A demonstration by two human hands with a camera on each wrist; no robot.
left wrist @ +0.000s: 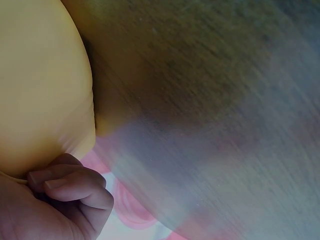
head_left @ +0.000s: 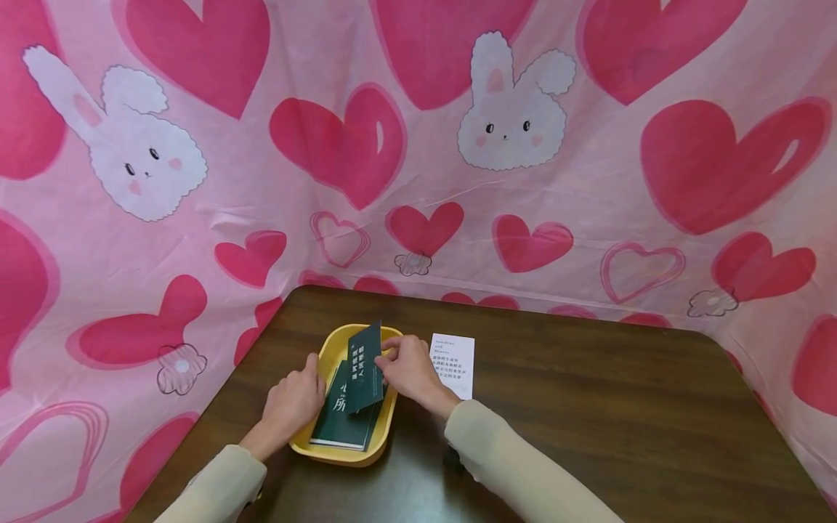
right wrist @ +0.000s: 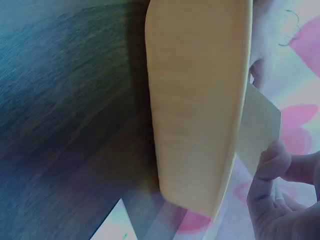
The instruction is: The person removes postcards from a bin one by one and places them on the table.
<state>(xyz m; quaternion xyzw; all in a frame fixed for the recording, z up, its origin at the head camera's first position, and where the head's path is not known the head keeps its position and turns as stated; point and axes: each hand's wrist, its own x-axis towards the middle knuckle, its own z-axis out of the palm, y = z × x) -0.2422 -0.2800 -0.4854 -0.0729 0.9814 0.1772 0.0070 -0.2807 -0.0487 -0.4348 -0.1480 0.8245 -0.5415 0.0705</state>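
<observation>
A yellow plastic tray (head_left: 336,457) with rounded corners stands on the table. My left hand (head_left: 292,401) grips its left rim; in the left wrist view the fingers of that hand (left wrist: 75,192) curl at the edge of the tray wall (left wrist: 42,85). Between thumb and fingertips, my right hand (head_left: 413,372) pinches the right edge of a dark green card (head_left: 366,363) with white writing, tilted above the tray. Under it, inside the tray, lie more dark green cards (head_left: 333,428), partly covered. The right wrist view shows the held card (right wrist: 260,122) rising past the rim.
A white card (head_left: 454,352) with printed lines lies on the brown wooden table (head_left: 588,407) just right of the tray, partly behind my right hand. A pink cloth (head_left: 445,174) with hearts and rabbits hangs behind the table and along its left side.
</observation>
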